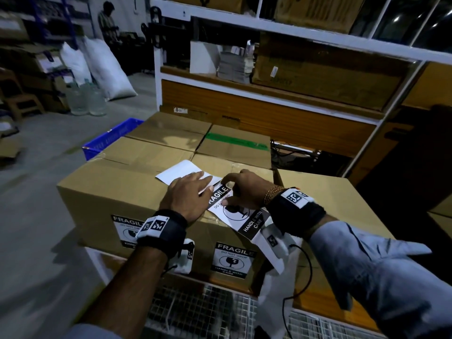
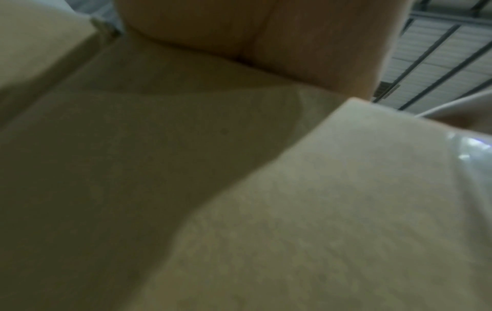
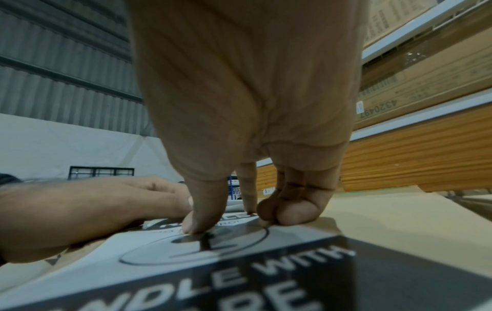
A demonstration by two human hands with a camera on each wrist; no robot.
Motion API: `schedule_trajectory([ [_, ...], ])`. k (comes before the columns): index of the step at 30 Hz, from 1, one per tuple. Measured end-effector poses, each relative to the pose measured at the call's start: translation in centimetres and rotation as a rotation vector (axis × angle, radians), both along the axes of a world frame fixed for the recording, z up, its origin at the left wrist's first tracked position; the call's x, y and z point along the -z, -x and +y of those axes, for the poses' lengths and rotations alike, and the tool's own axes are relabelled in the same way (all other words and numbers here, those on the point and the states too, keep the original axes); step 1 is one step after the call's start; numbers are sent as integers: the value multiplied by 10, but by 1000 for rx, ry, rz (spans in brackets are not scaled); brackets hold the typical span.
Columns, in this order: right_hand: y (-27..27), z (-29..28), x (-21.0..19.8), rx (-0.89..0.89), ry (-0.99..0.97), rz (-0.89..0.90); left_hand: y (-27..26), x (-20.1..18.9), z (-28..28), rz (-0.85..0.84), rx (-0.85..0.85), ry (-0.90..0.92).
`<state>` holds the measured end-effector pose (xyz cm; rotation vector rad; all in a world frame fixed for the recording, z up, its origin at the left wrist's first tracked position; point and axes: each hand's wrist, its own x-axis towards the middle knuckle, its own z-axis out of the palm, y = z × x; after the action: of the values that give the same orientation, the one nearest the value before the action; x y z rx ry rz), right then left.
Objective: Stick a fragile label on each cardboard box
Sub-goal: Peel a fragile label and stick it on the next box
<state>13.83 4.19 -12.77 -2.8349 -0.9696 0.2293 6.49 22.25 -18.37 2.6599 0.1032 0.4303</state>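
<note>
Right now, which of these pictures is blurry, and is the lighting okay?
Left wrist view: heavily blurred, only soft tan cardboard. Right wrist view: fragile label readable, right hand close and soft. Head view: dim, edges dark, straight shelves bowed.

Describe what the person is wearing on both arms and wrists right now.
Both hands are bare. The left wrist carries a black strap with a white block printed with black square markers, forearm bare. The right wrist has the same strap and marker block, plus a gold beaded bracelet, a thin black cable and a pale blue sleeve.
</note>
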Motion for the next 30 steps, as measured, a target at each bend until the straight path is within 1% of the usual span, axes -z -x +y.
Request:
schedule_trajectory([
  [3, -4, -1, 2, 5, -41, 22, 0, -1, -2, 21, -4, -46],
  [10, -7, 0, -2, 4, -95, 56, -2, 2, -2, 68, -2, -61],
  [11, -6, 0, -4, 2, -96, 61, -3, 1, -2, 83, -2, -45],
  [14, -5, 3, -5, -2, -99, 64, -5, -6, 2, 143, -33, 154],
  [15, -5, 4, -4, 0, -104, 56, -6, -9, 4, 169, -17, 188],
  [18, -5, 6, -3, -8, -129, -7, -6, -15, 7, 261, 40, 192],
  [20, -5, 7, -7, -29, -138, -67, -3, -19, 6, 279, 31, 224],
  [21, -4, 7, -9, -38, -141, -84, 1, -23, 4, 280, 6, 275],
  [23, -4, 8, -13, -44, -148, -79, 7, -29, 0, 287, -19, 349],
  [27, -6, 1, -19, -68, -142, -65, 12, -35, -3, 294, 12, 422],
  [30, -1, -9, -29, -122, -150, -49, 11, -32, -3, 297, 13, 406],
])
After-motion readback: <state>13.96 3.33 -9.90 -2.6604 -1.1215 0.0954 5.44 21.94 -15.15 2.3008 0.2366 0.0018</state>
